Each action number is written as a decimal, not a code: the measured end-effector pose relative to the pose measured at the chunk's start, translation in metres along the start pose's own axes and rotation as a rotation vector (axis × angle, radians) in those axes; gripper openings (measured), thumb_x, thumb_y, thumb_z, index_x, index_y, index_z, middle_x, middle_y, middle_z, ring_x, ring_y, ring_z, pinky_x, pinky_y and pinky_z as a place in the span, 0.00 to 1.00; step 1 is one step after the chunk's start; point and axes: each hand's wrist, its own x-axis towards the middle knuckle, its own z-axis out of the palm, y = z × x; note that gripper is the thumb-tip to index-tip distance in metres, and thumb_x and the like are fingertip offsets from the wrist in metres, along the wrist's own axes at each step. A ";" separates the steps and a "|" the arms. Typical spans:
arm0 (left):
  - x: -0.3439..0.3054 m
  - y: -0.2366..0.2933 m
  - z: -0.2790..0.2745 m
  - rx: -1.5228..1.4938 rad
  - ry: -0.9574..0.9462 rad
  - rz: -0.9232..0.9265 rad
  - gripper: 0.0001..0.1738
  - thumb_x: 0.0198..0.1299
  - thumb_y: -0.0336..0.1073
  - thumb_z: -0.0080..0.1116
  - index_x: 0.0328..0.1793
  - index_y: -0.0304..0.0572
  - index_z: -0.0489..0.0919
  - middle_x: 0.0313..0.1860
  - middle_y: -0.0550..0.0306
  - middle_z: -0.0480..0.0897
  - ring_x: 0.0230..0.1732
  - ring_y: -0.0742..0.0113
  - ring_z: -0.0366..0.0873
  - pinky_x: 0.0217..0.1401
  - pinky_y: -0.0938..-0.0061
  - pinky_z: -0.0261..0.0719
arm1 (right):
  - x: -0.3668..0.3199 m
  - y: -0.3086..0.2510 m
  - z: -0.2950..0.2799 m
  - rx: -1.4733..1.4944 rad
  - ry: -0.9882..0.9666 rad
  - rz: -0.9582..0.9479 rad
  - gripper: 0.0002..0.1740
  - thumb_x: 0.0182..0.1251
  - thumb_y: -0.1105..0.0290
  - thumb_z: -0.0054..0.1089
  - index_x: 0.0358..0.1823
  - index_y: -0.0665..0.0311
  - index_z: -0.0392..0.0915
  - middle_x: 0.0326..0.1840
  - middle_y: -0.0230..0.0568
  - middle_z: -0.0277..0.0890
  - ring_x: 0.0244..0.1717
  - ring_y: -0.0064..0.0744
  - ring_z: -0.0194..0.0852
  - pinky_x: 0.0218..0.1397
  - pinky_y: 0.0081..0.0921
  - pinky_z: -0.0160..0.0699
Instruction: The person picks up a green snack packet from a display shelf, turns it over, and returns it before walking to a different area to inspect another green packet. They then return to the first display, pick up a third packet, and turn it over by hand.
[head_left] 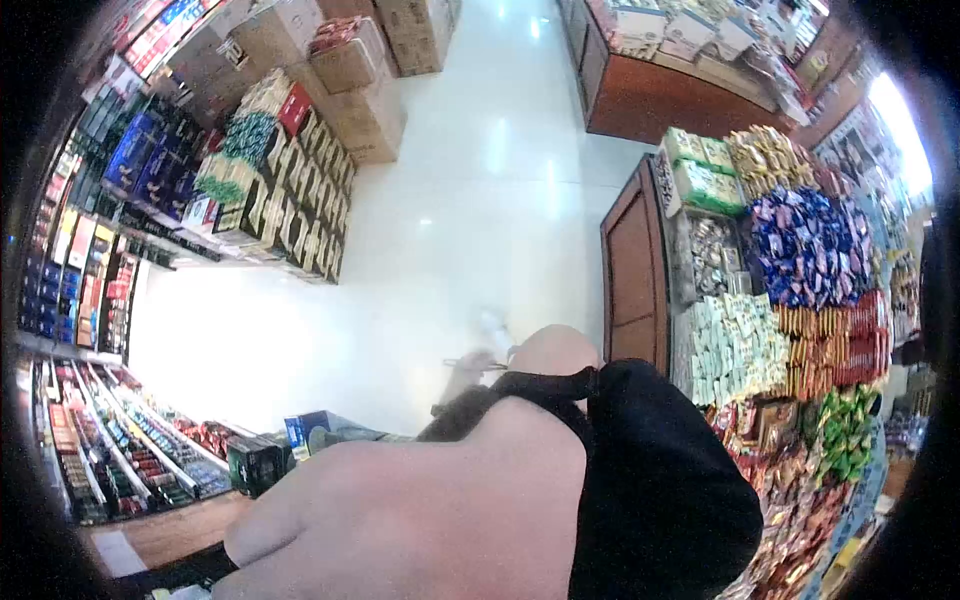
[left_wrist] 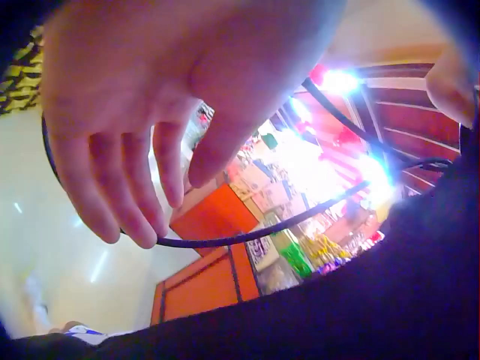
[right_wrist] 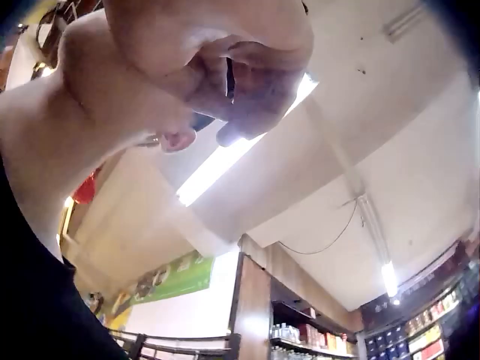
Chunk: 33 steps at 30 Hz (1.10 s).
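My left hand (left_wrist: 142, 112) hangs with its fingers loosely bent downward in the left wrist view. A thin black cable (left_wrist: 262, 232) loops past its fingertips and across to the right. Raised beside the head, my right hand (right_wrist: 225, 45) has its fingers curled around a narrow dark strip (right_wrist: 229, 79), most of which they hide; I cannot tell what it belongs to. An ear (right_wrist: 178, 139) shows just below that hand. In the head view, a bare arm (head_left: 420, 500) fills the lower middle, next to black cloth (head_left: 670, 480).
Packaged snacks (head_left: 810, 245) cover a counter with a wooden side (head_left: 635, 270) on the right. Stacked patterned cartons (head_left: 300, 200) and brown boxes (head_left: 365, 120) line the left. Pale shiny floor (head_left: 480, 220) runs between them. A sloped rack (head_left: 130, 440) of small packs stands lower left.
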 end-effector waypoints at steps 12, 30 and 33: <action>0.101 0.061 -0.189 -0.057 0.395 -0.006 0.15 0.65 0.29 0.54 0.55 0.34 0.82 0.45 0.51 0.87 0.43 0.65 0.84 0.47 0.71 0.82 | 0.045 0.221 -0.039 0.384 -0.123 -0.036 0.09 0.64 0.69 0.59 0.42 0.66 0.77 0.45 0.48 0.77 0.34 0.41 0.77 0.33 0.34 0.76; 0.065 0.003 -0.452 -0.601 0.939 -0.052 0.13 0.70 0.31 0.54 0.56 0.33 0.80 0.47 0.51 0.86 0.45 0.64 0.84 0.46 0.72 0.84 | 0.003 0.577 -0.038 0.280 -0.420 0.852 0.15 0.54 0.91 0.54 0.39 0.69 0.83 0.43 0.46 0.85 0.35 0.33 0.84 0.38 0.25 0.81; 0.098 0.021 -0.521 -0.621 1.002 0.135 0.13 0.72 0.34 0.55 0.58 0.36 0.79 0.46 0.53 0.86 0.45 0.66 0.83 0.48 0.72 0.83 | 0.005 0.634 -0.030 0.196 -0.413 1.003 0.13 0.59 0.88 0.55 0.41 0.68 0.83 0.41 0.44 0.84 0.36 0.31 0.82 0.43 0.25 0.80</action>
